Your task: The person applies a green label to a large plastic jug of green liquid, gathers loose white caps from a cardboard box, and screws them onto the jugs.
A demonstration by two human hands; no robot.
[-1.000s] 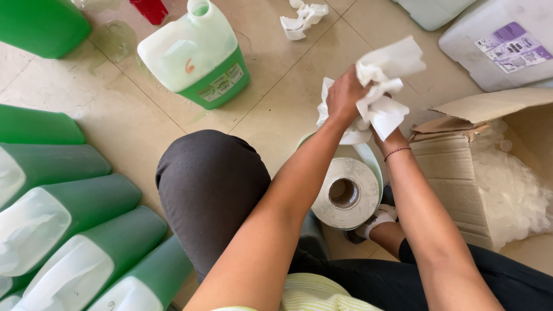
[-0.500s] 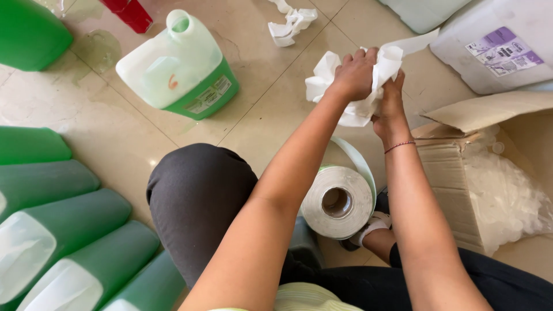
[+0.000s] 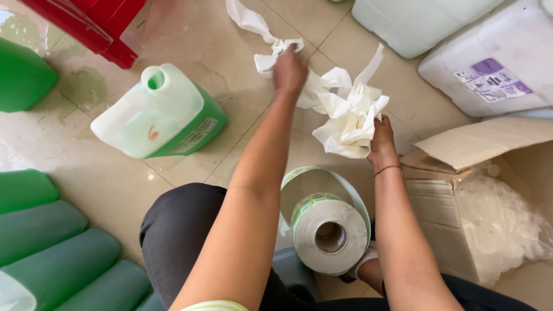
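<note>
The crumpled white paper towel (image 3: 348,124) is above the paper roll (image 3: 328,230), over the tiled floor (image 3: 242,52); it looks very light, soft and easy to tear, so it is best taken by a bunched part. The right hand (image 3: 381,138) is closed on its lower edge, and the left hand (image 3: 290,72) pinches a twisted strip.

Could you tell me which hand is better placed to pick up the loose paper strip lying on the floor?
Left, probably: the left hand already touches the strip, while the right hand is full, gripping a paper wad.
</note>
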